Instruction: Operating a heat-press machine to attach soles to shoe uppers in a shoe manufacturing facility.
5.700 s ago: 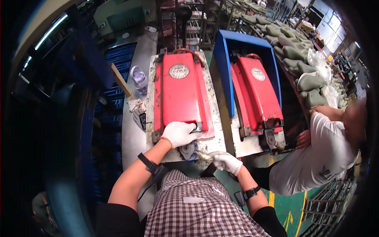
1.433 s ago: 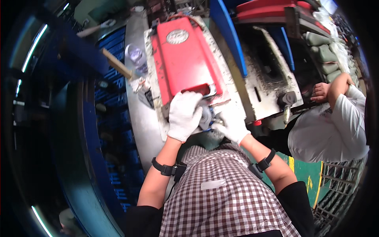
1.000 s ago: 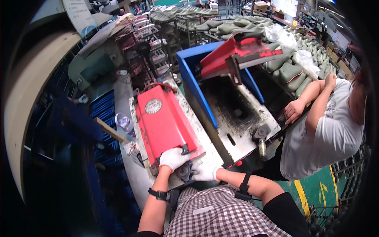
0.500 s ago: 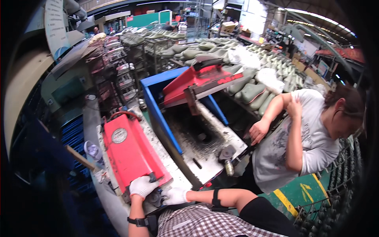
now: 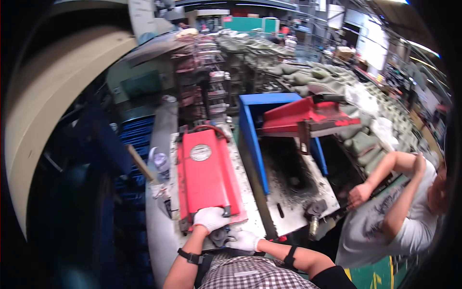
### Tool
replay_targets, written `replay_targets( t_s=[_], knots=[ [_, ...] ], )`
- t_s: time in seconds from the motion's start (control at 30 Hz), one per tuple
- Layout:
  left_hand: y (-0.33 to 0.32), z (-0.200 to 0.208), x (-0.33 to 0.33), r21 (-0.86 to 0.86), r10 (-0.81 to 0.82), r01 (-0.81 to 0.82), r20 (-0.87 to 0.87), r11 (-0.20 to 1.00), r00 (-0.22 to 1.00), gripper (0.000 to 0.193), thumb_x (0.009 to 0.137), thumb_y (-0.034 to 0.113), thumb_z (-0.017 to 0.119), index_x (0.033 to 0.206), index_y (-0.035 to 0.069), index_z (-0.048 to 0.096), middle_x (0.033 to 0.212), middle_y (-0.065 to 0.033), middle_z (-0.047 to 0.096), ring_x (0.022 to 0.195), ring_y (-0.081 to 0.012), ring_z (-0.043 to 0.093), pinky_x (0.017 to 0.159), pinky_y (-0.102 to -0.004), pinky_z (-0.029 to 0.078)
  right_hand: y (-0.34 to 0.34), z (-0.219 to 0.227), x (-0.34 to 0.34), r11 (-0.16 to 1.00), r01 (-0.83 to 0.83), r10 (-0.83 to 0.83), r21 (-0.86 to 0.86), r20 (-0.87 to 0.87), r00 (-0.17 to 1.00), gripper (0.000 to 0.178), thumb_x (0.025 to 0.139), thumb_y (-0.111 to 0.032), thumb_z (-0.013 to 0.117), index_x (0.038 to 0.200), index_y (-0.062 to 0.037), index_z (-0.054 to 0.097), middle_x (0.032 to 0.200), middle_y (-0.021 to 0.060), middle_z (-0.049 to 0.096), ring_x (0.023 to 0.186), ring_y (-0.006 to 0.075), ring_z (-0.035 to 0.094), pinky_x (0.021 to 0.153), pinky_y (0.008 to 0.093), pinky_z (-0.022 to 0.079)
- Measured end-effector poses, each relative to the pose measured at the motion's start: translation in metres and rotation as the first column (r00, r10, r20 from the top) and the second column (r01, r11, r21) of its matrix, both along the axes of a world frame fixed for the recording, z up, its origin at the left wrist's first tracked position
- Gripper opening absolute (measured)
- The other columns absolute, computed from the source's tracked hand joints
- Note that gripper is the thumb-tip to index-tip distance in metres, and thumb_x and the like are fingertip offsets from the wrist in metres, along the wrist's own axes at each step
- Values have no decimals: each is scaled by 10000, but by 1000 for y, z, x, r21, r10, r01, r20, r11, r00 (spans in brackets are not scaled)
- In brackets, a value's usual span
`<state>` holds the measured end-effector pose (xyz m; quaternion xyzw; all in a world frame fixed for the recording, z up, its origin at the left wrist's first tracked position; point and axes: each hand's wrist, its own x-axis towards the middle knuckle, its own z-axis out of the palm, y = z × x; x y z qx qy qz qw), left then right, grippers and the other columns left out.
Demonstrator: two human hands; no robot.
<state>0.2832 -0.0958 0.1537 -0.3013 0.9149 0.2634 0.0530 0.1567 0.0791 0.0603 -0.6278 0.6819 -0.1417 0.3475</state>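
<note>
You are in a factory workshop: a red-covered machine [image 5: 204, 176] stands before you, and a second machine [image 5: 318, 185] beside it has its red lid [image 5: 299, 115] raised. Beyond them you see crowded racks [image 5: 219, 89] and heaped rows of olive-green, shoe-like pieces [image 5: 362, 143]. Strip lights [image 5: 423, 47] run overhead, and yellow lines [image 5: 391, 269] mark the green floor [image 5: 363, 278] at right.

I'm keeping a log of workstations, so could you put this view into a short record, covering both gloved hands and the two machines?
Left hand: white glove, resting on the near end of the left lid, beside the dark handle
Right hand: white glove, close beside the round grey knob; contact unclear
Left lid: red, down
Right lid: red, raised, partly inside the blue hood
Bottle: pale purple, left of the left machine
Other person: pale shirt, at right
</note>
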Motion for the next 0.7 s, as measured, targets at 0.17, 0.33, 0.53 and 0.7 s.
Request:
replay_targets(
  t_s=[0.17,0.33,0.53,0.7],
  knots=[
    [2,4,16,4,47,-48,33,999,998,646,826,703,637,1019,109,802,1032,-193,777,1001,-355,754,901,-473,575,-4,19,12,994,-5,1,105,38,999,545,945,-478,668,1268,-39,656,1176,275,725,1137,431,686,1007,481,525],
    [1,11,12,17,41,-42,49,999,998,621,827,672,652,1034,105,801,1042,-190,780,1005,-355,756,898,-466,578,-7,17,7,994,-4,-6,107,96,995,559,942,-452,708,1307,-34,641,1187,267,729,1113,426,699,990,461,540],
    [3,19,9,18,47,-48,56,999,997,580,836,624,633,1054,112,799,1062,-192,778,1014,-365,750,914,-485,577,-7,13,3,993,26,-37,119,97,995,567,941,-440,710,1328,-31,644,1209,269,724,1142,416,694,1018,448,535],
    [5,21,9,8,44,-45,53,999,998,635,827,686,650,1038,107,802,1060,-185,780,1018,-357,753,913,-474,576,-6,10,3,993,2,-11,121,78,997,570,953,-439,689,1338,-22,643,1264,261,710,1178,422,678,1044,456,524]
  ],
)
